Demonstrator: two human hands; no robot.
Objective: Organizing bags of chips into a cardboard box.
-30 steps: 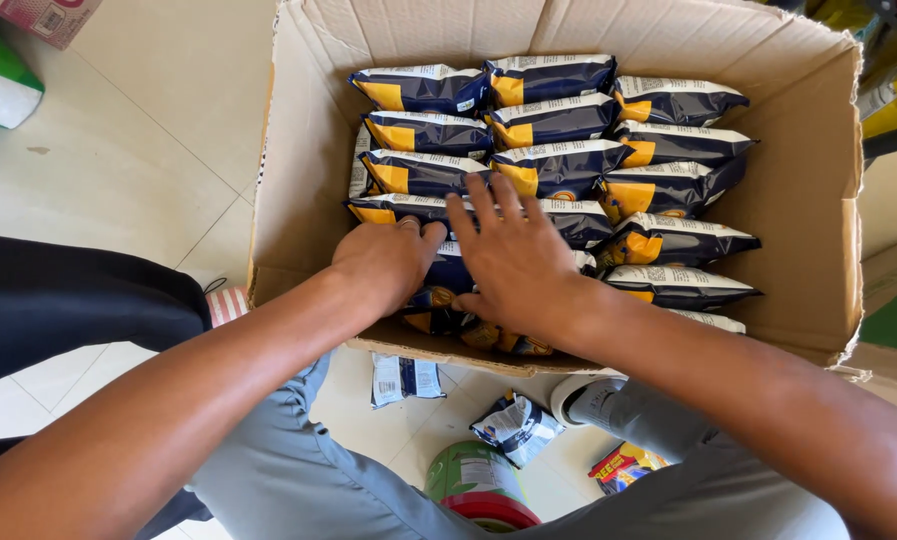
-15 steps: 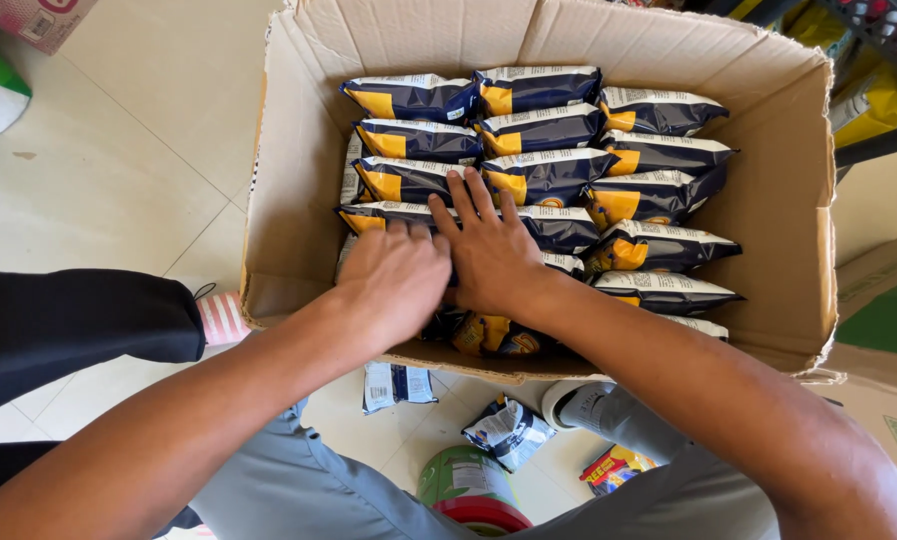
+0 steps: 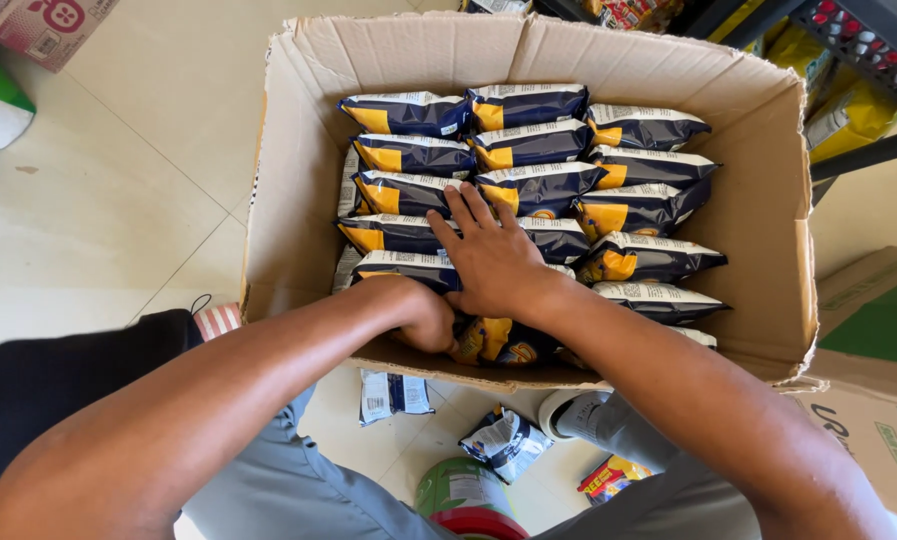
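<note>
Tiled floor point(image 3: 138, 200); carton point(image 3: 758, 200) packets point(image 3: 538, 185) lie crosswise; both hands point(image 3: 493, 262) press them.

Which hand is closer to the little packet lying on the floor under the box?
The left hand. It is dug in among the snack bags at the near edge of the cardboard box, just above the flat packet on the floor. The right hand rests farther into the box, on top of the bags.

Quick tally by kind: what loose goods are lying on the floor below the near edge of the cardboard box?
Navy-and-white packets: 2
Red-and-yellow packet: 1
Green tub with red lid: 1
Total: 4
</note>
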